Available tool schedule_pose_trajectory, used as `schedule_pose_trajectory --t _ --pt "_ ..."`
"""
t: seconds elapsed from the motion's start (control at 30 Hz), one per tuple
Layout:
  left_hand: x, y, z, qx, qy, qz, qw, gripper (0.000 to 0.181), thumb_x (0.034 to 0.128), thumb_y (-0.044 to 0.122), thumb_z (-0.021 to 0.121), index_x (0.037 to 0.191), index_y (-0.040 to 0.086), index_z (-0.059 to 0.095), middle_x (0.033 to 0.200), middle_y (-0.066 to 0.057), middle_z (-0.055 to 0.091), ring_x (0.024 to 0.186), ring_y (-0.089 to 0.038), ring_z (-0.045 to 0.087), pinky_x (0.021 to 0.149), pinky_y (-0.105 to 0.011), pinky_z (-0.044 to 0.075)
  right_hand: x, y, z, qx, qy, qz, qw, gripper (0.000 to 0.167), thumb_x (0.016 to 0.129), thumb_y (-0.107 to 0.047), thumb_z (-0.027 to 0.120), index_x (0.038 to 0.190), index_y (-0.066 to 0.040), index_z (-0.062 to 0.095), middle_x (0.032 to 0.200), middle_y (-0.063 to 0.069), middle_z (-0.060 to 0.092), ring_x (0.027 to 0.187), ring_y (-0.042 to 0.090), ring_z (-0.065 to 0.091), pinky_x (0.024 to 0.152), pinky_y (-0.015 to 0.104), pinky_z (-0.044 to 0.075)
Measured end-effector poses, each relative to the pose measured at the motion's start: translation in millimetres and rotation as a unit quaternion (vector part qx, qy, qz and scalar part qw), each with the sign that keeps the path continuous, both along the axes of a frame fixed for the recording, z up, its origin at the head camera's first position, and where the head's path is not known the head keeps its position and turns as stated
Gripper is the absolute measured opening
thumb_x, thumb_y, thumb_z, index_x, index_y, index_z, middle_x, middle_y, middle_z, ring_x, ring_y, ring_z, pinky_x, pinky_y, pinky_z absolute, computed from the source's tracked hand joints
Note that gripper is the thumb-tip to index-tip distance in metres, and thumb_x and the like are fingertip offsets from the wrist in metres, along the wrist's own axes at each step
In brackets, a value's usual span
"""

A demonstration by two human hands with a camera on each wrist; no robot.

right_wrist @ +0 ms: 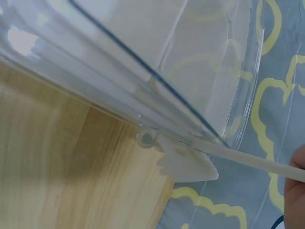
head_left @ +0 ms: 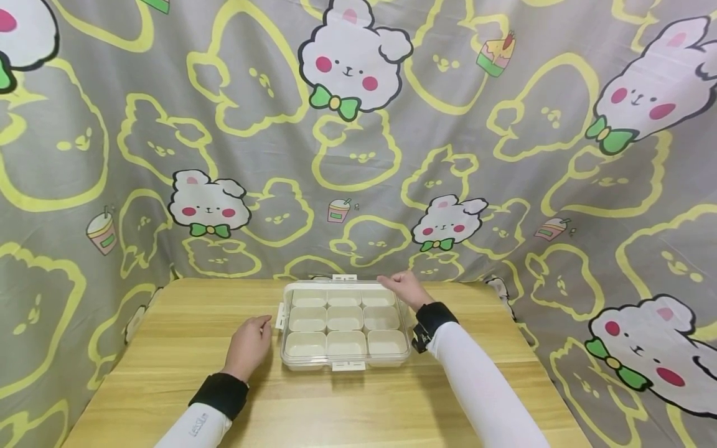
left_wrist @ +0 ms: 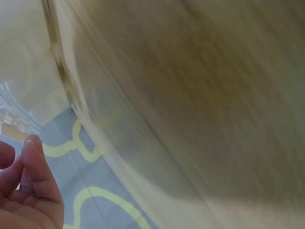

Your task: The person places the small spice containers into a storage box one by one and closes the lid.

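Note:
A clear-lidded storage box [head_left: 347, 358] lies flat on the table, with several small cream cups [head_left: 344, 319] in rows under its lid. White clips show on its sides, including a left clip [head_left: 281, 316] and a front clip [head_left: 348, 366]. At the far right corner my right hand [head_left: 407, 289] grips the cream carrying handle [right_wrist: 257, 163], which leads to the fingers in the right wrist view. My left hand [head_left: 249, 345] is beside the left clip, its fingers loosely bent and holding nothing. In the left wrist view its fingertips [left_wrist: 33, 142] appear close to the box's edge.
The wooden table [head_left: 185, 336] extends around the box. A grey curtain [head_left: 358, 249] with rabbit prints hangs behind the table and along both sides. Each wrist wears a black band, the left band [head_left: 220, 395] and the right band [head_left: 435, 317].

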State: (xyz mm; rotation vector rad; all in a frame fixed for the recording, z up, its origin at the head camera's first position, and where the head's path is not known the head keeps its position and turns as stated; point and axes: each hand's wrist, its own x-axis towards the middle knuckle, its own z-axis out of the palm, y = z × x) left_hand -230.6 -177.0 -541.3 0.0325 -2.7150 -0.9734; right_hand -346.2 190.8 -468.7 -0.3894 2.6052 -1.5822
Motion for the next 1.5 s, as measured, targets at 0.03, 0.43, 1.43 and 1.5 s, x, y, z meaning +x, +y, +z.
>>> schedule_pose_trajectory --t 0.03,0.43,1.43,1.5 --pt "0.2 0.0 -0.1 -0.001 -0.002 0.000 1.0000 0.034 0.1015 0.011 0.048 0.125 -0.009 0.063 0.115 -0.027 0.066 0.099 -0.037 0.065 0.085 -0.053 0.053 0.4 0 -0.5 0.002 -0.001 -0.001 1.0000 0.059 0.096 -0.031 0.068 0.052 -0.015 0.033 0.055 -0.006 0.024 0.054 0.014 0.026 0.062 0.030 0.029" --pt "0.8 2.4 -0.9 0.004 -0.009 -0.004 0.9999 0.035 0.1012 0.011 0.048 0.125 -0.010 0.062 0.115 -0.028 0.065 0.102 -0.039 0.065 0.088 -0.054 0.052 4.6 0 -1.5 0.004 -0.001 -0.007 1.0000 0.058 0.096 -0.035 0.067 0.054 -0.014 0.033 0.057 -0.005 0.026 0.055 0.014 0.028 0.061 0.028 0.029" --pt "2.2 2.1 -1.5 0.007 -0.019 -0.007 0.9998 0.035 0.1013 0.011 0.048 0.125 -0.010 0.062 0.118 -0.030 0.064 0.105 -0.042 0.064 0.090 -0.056 0.052 38.7 15 -11.0 0.016 0.025 0.105 0.9940 0.053 0.100 -0.022 0.063 0.059 -0.009 0.032 0.056 -0.007 0.022 0.054 0.009 0.024 0.064 0.025 0.035" --pt "2.4 2.3 -1.7 0.007 -0.020 -0.006 0.9998 0.035 0.1013 0.011 0.048 0.125 -0.010 0.062 0.117 -0.030 0.064 0.105 -0.041 0.064 0.089 -0.056 0.052 41.6 15 -11.9 0.019 0.026 0.108 0.9936 0.054 0.100 -0.021 0.063 0.059 -0.005 0.032 0.057 -0.006 0.021 0.053 0.010 0.023 0.059 0.024 0.030"
